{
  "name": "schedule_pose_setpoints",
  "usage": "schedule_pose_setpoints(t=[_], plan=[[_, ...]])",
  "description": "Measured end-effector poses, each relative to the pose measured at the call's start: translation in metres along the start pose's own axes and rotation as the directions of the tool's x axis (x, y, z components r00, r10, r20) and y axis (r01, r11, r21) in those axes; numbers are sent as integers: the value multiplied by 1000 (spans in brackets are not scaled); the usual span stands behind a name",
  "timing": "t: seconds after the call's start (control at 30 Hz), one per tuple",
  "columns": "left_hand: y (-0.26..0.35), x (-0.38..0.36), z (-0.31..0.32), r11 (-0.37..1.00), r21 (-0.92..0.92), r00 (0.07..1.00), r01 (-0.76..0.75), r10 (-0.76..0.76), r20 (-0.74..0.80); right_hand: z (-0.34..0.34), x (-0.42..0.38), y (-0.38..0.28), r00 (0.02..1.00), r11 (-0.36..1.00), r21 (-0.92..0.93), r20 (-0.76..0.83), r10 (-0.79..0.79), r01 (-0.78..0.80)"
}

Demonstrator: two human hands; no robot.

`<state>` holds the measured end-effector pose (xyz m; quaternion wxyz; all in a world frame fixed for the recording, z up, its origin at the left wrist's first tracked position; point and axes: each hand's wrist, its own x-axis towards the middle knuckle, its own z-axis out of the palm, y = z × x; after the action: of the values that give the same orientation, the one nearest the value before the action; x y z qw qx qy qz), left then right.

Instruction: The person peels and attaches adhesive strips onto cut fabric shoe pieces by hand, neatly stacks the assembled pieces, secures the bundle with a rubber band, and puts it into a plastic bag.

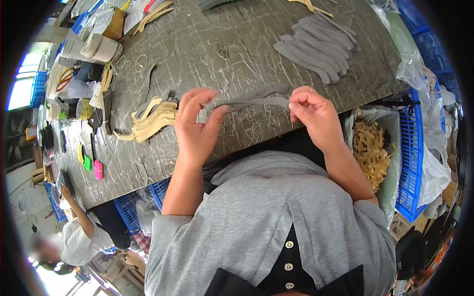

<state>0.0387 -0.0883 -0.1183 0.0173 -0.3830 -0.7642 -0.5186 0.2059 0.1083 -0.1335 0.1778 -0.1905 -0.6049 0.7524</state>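
Observation:
A narrow grey strip (259,102) stretches between my two hands above the near part of the table. Its right end meets the thumb and curled fingers of my right hand (314,113), which pinch it. My left hand (196,121) has thumb and fingers spread apart, with the thumb tip right at the strip's left end. Just behind lies another curved grey strip with small holes (270,89). Left of my left hand, a stack of cream-coloured strips (153,122) rests on the table, partly hidden by the hand, with some grey pieces behind it.
Many grey strips (321,47) lie fanned out at the back right of the worn table (222,44). Rolls of tape (98,48) and tools crowd the left side. A lined bin of cream scraps (371,153) and a blue crate (411,158) stand right. A co-worker (81,237) is at lower left.

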Motion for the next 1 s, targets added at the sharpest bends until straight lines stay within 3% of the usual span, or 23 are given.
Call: schedule_pose_setpoints(t=[0.1, 0.13, 0.23, 0.33, 0.43, 0.57, 0.63, 0.83, 0.93, 1.0], plan=[[-5, -8, -2, 908, -295, 949, 296, -246, 196, -2, 10, -6, 999, 988, -151, -5, 38, -38], [-7, -9, 3, 901, -285, 942, 326, -283, 183, -3, 14, -8, 997, 972, -221, -17, 72, -74], [-19, -8, 8, 831, -312, 885, 460, -400, 239, -7, 36, 1, 995, 976, -216, -96, -16, -5], [-15, -3, 9, 685, -255, 730, 683, -624, 280, -14, 51, 5, 997, 953, -298, -66, 31, -49], [-11, 0, 12, 652, -240, 694, 720, -671, 260, -12, 54, 4, 997, 947, -314, -60, 55, -71], [-15, -3, 15, 515, -591, 760, 620, -583, 289, -8, 51, 6, 997, 991, -111, -23, -73, 70], [-11, -1, 13, 454, -718, 813, 528, -513, 273, -8, 48, 3, 983, 977, -119, -23, -181, 177], [-27, 2, 7, 257, -877, 810, 405, -545, 214, 10, 19, -2, 947, 923, -230, -15, -320, 309], [-25, 3, 5, 340, -871, 841, 354, -524, 138, 13, 14, -1, 926, 892, -260, 35, -375, 370], [-34, 7, -4, 538, -776, 844, 330, -536, -12, 5, 15, -4, 916, 908, -196, -86, -391, 369]])
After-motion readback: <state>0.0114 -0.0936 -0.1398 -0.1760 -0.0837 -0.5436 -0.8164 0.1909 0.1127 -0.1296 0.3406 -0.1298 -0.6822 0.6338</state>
